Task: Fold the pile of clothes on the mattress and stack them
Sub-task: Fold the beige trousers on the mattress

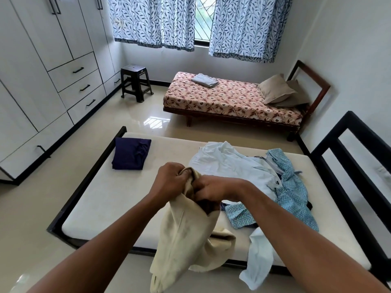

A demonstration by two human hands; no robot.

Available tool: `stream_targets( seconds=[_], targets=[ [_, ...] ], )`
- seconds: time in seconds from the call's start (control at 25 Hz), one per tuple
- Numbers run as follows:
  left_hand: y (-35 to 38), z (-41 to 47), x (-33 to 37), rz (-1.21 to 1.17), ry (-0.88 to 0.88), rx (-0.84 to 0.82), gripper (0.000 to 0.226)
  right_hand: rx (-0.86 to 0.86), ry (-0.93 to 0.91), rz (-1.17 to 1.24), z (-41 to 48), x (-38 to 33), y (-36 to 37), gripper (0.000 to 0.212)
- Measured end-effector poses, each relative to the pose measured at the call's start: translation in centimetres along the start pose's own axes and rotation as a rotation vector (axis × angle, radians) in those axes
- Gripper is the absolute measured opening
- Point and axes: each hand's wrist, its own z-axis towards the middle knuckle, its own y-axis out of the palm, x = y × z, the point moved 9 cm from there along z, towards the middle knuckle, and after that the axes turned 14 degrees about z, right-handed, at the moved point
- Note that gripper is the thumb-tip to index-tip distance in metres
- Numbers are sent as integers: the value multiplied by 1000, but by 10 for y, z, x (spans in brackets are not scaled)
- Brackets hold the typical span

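A cream garment [186, 235] is being held up over the near edge of the mattress [118, 199]. Its top is being gripped by the left hand [171, 181] and the right hand [213, 189], both clenched on the cloth and close together. The rest is hanging down. A folded navy garment [131, 153] is lying at the far left corner. The unfolded pile [260, 176] is lying on the right side, one sleeve hanging over the edge.

Soft daylight from window [201, 20]; edges bend.
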Motion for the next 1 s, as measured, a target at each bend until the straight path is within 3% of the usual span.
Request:
stream_targets(
  seconds=[0.12, 0.28, 0.4, 0.6, 0.72, 0.8, 0.88, 1.0],
  targets=[
    [7, 0, 13, 30, 4, 15, 46, 123, -54, -313, 3, 1, -11, 15],
    [1, 6, 1, -32, -60, 40, 52, 434, -306, -153, -14, -10, -49, 17],
    [3, 0, 0, -274, -105, 14, 63, 555, -367, -22, -37, -28, -76, 27],
    [-23, 4, 22, -300, 13, 126, 75, 595, -424, -103, -69, -76, -92, 37],
    [-47, 9, 32, -328, 121, 199, 77, 507, -488, -96, -100, -110, -97, 36],
    [-66, 10, 54, -330, 223, 251, 72, 323, -535, 130, -105, -118, -93, 37],
    [-73, 16, 65, -248, 268, 280, 72, 196, -466, 376, -91, -104, -89, 39],
    [-67, 25, 39, -77, 161, 280, 75, 388, -259, 99, -76, -71, -96, 38]
  ],
)
